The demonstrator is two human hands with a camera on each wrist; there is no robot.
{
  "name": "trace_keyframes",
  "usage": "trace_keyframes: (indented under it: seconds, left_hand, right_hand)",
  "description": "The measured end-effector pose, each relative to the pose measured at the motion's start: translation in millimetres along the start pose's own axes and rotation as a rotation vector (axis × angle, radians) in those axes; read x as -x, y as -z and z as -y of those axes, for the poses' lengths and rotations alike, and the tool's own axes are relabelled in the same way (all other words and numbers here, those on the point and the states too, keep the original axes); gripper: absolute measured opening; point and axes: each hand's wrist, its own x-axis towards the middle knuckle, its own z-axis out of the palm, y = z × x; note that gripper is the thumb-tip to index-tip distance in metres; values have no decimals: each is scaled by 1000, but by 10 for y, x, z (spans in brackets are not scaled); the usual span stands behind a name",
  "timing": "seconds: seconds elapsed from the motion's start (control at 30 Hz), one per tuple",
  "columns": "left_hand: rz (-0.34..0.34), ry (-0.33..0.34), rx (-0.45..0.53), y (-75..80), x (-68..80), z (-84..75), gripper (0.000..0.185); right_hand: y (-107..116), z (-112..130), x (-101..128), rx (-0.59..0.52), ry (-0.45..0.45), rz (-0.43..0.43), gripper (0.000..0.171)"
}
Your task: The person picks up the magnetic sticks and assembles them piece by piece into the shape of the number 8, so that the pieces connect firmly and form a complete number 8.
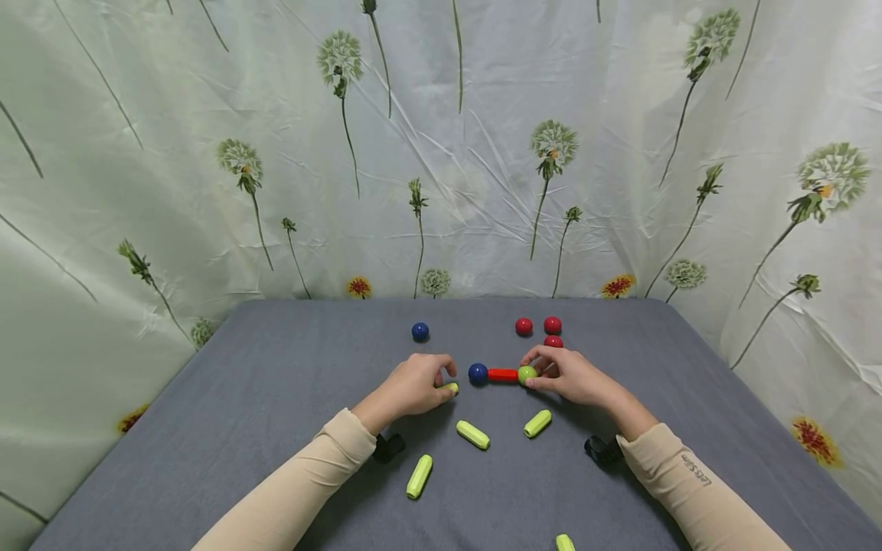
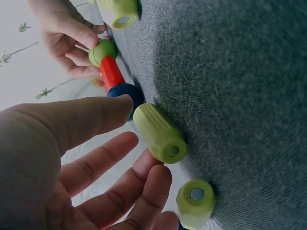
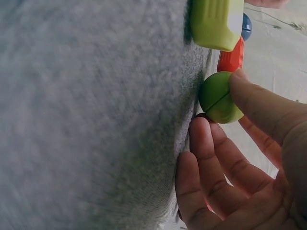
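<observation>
My right hand (image 1: 568, 376) holds a green ball (image 3: 218, 98) between thumb and fingers. A red rod (image 1: 503, 376) runs from that ball to a blue ball (image 1: 478, 373), the three lying in a line. To their left, my left hand (image 1: 415, 385) hovers low with thumb and fingers spread apart. A yellow-green rod (image 2: 160, 136) with a grey disc in its end lies by its thumb and fingertips. Farther to the left in the left wrist view lies another yellow-green rod (image 2: 195, 206), hidden behind the hand in the head view.
Three red balls (image 1: 524, 327) sit behind my right hand, and a second blue ball (image 1: 420, 331) lies beyond my left. Several loose yellow-green rods (image 1: 473, 434) are scattered in front on the grey cloth-covered table (image 1: 276, 367). A flower-printed curtain (image 1: 448, 153) hangs behind.
</observation>
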Motion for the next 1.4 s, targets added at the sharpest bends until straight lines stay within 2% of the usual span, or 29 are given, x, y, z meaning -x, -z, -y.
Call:
trace_keyframes:
  seconds: [0.33, 0.77, 1.03, 1.4]
  left_hand:
    - [-3, 4, -10, -22, -10, 8, 21]
    - [7, -16, -34, -35, -29, -16, 15]
    - [32, -3, -64, -25, -54, -39, 16]
    - [18, 34, -91, -34, -67, -73, 15]
  right_hand:
    - [14, -11, -53, 20, -19, -4, 28]
    - [22, -51, -105, 34, 14, -7, 27]
    - [29, -61, -134, 40, 27, -9, 28]
    - [29, -76, -149, 40, 28, -5, 28]
